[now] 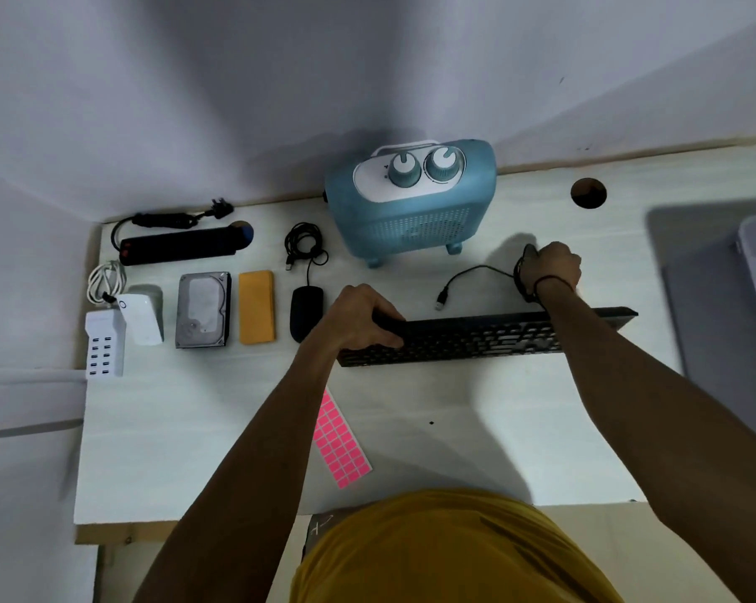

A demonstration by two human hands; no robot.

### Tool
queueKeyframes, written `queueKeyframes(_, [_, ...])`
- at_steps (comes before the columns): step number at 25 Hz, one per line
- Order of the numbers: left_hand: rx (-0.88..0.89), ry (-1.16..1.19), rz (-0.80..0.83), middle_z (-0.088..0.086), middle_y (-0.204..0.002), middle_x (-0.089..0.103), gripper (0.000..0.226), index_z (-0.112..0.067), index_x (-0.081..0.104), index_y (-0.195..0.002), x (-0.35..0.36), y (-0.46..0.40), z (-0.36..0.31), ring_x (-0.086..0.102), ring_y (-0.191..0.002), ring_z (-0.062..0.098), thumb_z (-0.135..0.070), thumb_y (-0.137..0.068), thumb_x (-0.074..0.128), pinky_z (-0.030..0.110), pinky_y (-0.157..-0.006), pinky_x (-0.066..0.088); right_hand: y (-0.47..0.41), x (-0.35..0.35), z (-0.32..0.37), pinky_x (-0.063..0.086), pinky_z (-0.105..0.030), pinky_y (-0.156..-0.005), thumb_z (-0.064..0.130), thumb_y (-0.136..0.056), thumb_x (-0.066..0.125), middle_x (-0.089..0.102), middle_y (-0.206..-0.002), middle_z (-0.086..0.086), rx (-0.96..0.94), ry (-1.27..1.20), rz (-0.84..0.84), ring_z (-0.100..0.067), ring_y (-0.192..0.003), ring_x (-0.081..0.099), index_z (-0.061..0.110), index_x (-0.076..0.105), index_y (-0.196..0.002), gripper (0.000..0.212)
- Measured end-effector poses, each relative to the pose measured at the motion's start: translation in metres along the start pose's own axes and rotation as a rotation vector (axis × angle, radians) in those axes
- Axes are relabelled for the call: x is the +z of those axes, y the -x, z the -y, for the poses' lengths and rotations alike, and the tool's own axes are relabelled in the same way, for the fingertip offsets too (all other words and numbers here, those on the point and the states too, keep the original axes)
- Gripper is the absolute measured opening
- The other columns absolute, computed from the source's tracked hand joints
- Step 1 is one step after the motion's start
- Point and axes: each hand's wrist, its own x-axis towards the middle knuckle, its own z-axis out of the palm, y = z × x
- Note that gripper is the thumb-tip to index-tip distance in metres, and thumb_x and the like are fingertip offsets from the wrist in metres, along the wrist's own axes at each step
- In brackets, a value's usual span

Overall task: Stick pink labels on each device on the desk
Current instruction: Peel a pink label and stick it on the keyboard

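Observation:
A sheet of pink labels (340,441) lies on the white desk (193,428), partly under my left forearm. My left hand (363,317) grips the left end of a black keyboard (467,339). My right hand (552,267) is closed on the keyboard's coiled black cable (476,274) behind it; the USB plug hangs free. Other devices lie in a row: a black mouse (304,311), an orange power bank (256,313), a hard drive (203,310), a white adapter (140,317), a white USB charger (104,343), a black power strip (180,245) and a blue heater (411,198).
A cable hole (588,192) opens in the desk at the back right. A grey object (750,298) stands at the right edge. The wall runs right behind the devices, and the desk's left edge lies beside the charger.

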Motion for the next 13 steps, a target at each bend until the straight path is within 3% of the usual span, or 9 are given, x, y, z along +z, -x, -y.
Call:
queueKeyframes(4, [-0.059,0.001,0.1,-0.007,-0.1,0.077,0.036,-0.024,0.081,-0.104,-0.002,-0.03,0.009,0.067,-0.09,0.002,-0.032,-0.07,0.091,0.013,-0.081,0.048,-0.018,-0.002,0.007,0.039,-0.019,-0.068,0.026,-0.102,0.046,0.061,-0.114,-0.018,0.102,-0.479,-0.128,-0.031,-0.11,0.061,0.0,0.049,-0.127,0.036])
queueKeyframes(6, [-0.084,-0.034,0.13,-0.004,-0.105,0.077,0.035,-0.022,0.08,-0.107,0.006,-0.044,0.014,0.067,-0.098,0.008,-0.034,-0.074,0.087,0.015,-0.083,0.048,-0.025,-0.002,0.005,0.039,-0.017,-0.068,0.017,-0.099,0.045,0.063,-0.113,-0.017,0.055,-0.521,-0.166,-0.031,-0.108,0.062,0.006,0.045,-0.131,0.033])
queueKeyframes(8, [-0.117,-0.096,0.158,-0.001,-0.109,0.074,0.039,-0.019,0.077,-0.111,0.018,-0.053,0.02,0.065,-0.105,0.015,-0.039,-0.078,0.083,0.022,-0.086,0.049,-0.032,0.003,0.002,0.042,-0.034,-0.091,0.013,-0.097,0.047,0.057,-0.129,-0.014,-0.018,-0.391,-0.176,-0.032,-0.121,0.052,0.012,0.04,-0.137,0.041])
queueKeyframes(10, [-0.152,-0.17,0.19,0.002,-0.118,0.066,0.052,-0.018,0.071,-0.119,0.03,-0.061,0.026,0.058,-0.112,0.019,-0.048,-0.078,0.081,0.027,-0.09,0.048,-0.041,0.012,-0.002,0.035,-0.05,-0.102,0.01,-0.094,0.049,0.044,-0.141,-0.015,-0.083,-0.138,-0.155,-0.037,-0.13,0.038,0.013,0.033,-0.144,0.052])
queueKeyframes(13, [-0.158,-0.257,0.211,0.0,-0.117,0.059,0.059,-0.018,0.064,-0.119,0.04,-0.069,0.032,0.053,-0.106,0.018,-0.051,-0.073,0.082,0.03,-0.088,0.048,-0.043,0.024,-0.007,0.034,-0.051,-0.105,0.017,-0.091,0.057,0.035,-0.145,-0.019,-0.195,0.172,0.004,-0.042,-0.132,0.031,0.012,0.03,-0.147,0.062])
